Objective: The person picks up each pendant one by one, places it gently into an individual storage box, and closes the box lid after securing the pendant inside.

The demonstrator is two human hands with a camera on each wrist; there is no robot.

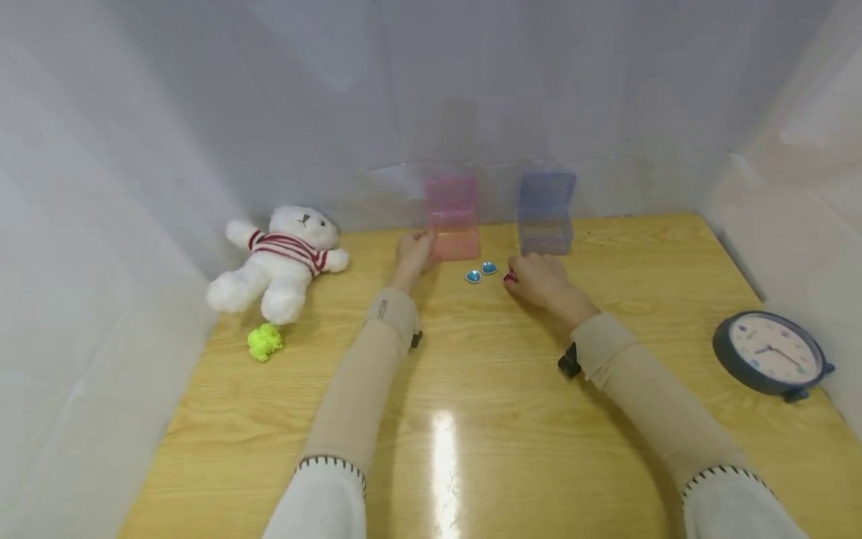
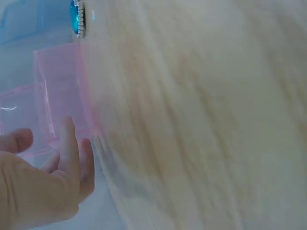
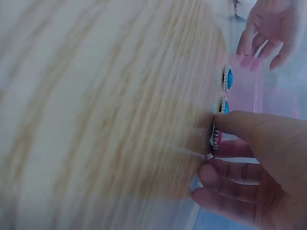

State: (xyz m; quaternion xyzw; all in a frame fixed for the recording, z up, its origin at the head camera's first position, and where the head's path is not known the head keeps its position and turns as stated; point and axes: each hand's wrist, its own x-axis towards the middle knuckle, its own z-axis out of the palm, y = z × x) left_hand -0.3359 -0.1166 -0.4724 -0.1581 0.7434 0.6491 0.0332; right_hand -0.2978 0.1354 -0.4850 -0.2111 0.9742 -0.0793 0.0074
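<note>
My right hand point(image 1: 544, 283) pinches a red heart-shaped gem point(image 1: 509, 277) with a silver beaded edge, between thumb and index finger, low at the tabletop. Two blue gems with silver rims, one nearer point(image 1: 474, 276) and one farther point(image 1: 488, 267), lie just left of it. Beside the left wall of an open pink clear box point(image 1: 455, 245) is my left hand point(image 1: 414, 254), its fingers loosely extended in the left wrist view; whether they touch the box I cannot tell. An open purple-blue clear box point(image 1: 546, 236) stands behind my right hand. Below the right fingers a silvery edge is mostly hidden.
A white teddy bear point(image 1: 279, 262) in a striped sweater lies at the back left, with a yellow-green fuzzy ball point(image 1: 265, 341) near its feet. On the right lies a dark blue round clock point(image 1: 773, 353). White sheeting point(image 1: 431, 90) borders the wooden table point(image 1: 498, 419).
</note>
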